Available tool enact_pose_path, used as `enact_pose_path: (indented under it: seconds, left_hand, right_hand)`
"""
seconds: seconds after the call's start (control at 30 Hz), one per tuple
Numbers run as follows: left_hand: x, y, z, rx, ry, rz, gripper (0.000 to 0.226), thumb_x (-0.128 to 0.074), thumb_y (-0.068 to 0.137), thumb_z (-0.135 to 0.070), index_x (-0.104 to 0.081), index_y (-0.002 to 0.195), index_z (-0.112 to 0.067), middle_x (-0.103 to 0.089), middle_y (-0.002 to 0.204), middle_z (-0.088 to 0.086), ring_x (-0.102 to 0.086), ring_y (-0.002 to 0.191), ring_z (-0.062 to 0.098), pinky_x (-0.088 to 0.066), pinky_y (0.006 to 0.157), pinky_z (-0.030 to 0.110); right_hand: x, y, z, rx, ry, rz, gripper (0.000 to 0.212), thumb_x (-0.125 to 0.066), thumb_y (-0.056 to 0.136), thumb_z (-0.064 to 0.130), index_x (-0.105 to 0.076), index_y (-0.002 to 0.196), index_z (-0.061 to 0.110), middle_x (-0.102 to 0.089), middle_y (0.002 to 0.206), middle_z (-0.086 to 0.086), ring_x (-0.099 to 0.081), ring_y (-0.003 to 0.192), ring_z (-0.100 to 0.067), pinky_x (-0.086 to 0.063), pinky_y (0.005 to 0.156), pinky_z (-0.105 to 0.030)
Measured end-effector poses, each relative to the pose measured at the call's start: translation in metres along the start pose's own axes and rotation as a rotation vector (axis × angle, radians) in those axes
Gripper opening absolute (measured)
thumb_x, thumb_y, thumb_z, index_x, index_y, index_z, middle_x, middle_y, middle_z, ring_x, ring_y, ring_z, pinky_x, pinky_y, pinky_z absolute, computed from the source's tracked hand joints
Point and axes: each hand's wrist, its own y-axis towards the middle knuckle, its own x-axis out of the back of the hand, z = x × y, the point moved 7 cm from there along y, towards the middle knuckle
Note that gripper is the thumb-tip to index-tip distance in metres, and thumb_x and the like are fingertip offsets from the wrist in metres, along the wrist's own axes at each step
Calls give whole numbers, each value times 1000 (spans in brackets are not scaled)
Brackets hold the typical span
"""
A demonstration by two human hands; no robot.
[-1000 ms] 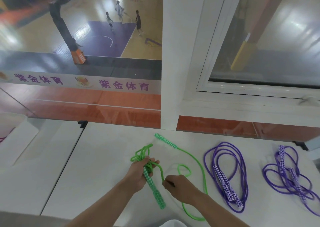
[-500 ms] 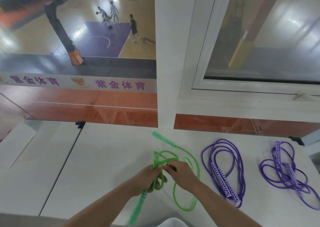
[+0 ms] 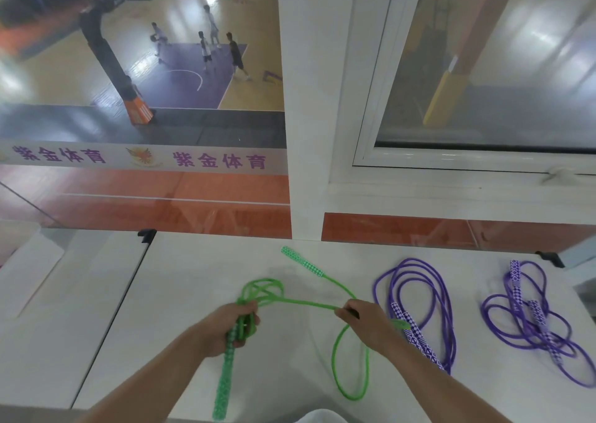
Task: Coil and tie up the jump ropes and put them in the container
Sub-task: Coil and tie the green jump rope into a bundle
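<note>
My left hand is closed around one handle and several gathered loops of the green jump rope. My right hand pinches a strand of that rope, pulled straight between the two hands. The rope's other handle lies on the white table beyond my hands. Right of the green rope lies a purple jump rope, loosely coiled, and farther right a second purple rope.
</note>
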Motion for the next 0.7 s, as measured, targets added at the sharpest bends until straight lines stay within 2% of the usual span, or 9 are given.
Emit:
enact_pose_path:
  seconds: [0.1, 0.17, 0.23, 0.27, 0.33, 0.4, 0.53, 0.6, 0.7]
  left_hand:
    - [35, 3, -13, -74, -174, -114, 26, -59, 98, -25, -64, 79, -9, -62, 71, 7, -55, 55, 17, -36, 44, 23]
    - [39, 7, -15, -107, -248, -137, 29, -57, 100, -25, -64, 77, -10, -59, 71, 7, -52, 52, 16, -34, 42, 22]
    - [28, 8, -13, -122, -274, -154, 27, -57, 101, -24, -63, 77, -11, -60, 72, 6, -52, 52, 16, -34, 44, 23]
    - [18, 8, -10, -123, -253, -159, 26, -57, 100, -23, -63, 78, -11, -61, 72, 6, -51, 52, 16, -35, 45, 23]
    - [-7, 7, -2, -115, -162, -164, 24, -60, 99, -23, -65, 80, -10, -61, 71, 8, -50, 52, 17, -36, 49, 24]
    - [-35, 5, 6, -115, -95, -160, 24, -63, 97, -24, -66, 79, -8, -60, 70, 10, -49, 51, 18, -35, 51, 25]
    - [-76, 2, 17, -141, -51, -145, 27, -57, 101, -28, -65, 88, -6, -58, 64, 9, -46, 49, 19, -38, 50, 26]
    - [-83, 1, 19, -158, -48, -152, 29, -54, 102, -29, -62, 93, -4, -57, 63, 10, -44, 49, 19, -38, 49, 27]
    - [-82, -2, 19, -137, -97, -158, 28, -56, 102, -29, -62, 93, -3, -57, 61, 9, -46, 51, 20, -40, 52, 29]
  right_hand:
    - [7, 1, -12, -39, -15, -14, 33, -61, 97, 43, -61, 80, 15, -53, 63, 4, -42, 54, -3, -33, 54, -20]
    - [1, 1, -8, -60, -11, -9, 32, -58, 99, 41, -59, 80, 16, -56, 65, 1, -48, 58, -10, -38, 57, -28]
    - [-12, 1, 5, -86, 79, -5, 26, -54, 101, 33, -60, 82, 17, -64, 75, -1, -59, 71, -21, -44, 65, -32]
    - [-18, 0, 14, -103, 131, -4, 23, -51, 102, 28, -62, 84, 17, -67, 82, -1, -61, 77, -22, -45, 66, -27]
    - [-31, -3, 35, -115, 197, -1, 21, -49, 102, 22, -63, 87, 16, -66, 85, 1, -58, 75, -13, -38, 61, -13]
    - [-45, -5, 55, -90, 234, 26, 21, -48, 102, 21, -62, 87, 14, -61, 79, 4, -51, 68, -7, -37, 58, -13]
    - [-68, -7, 77, -32, 200, 73, 29, -45, 104, 25, -54, 78, 18, -52, 68, 5, -45, 60, -6, -34, 56, -21]
    - [-68, -6, 78, 11, 118, 73, 33, -42, 106, 28, -46, 73, 22, -51, 67, 5, -44, 58, -10, -36, 59, -31]
    - [-66, -7, 80, 88, -66, 137, 32, -37, 107, 35, -57, 87, 19, -61, 79, 1, -54, 70, -19, -43, 65, -36]
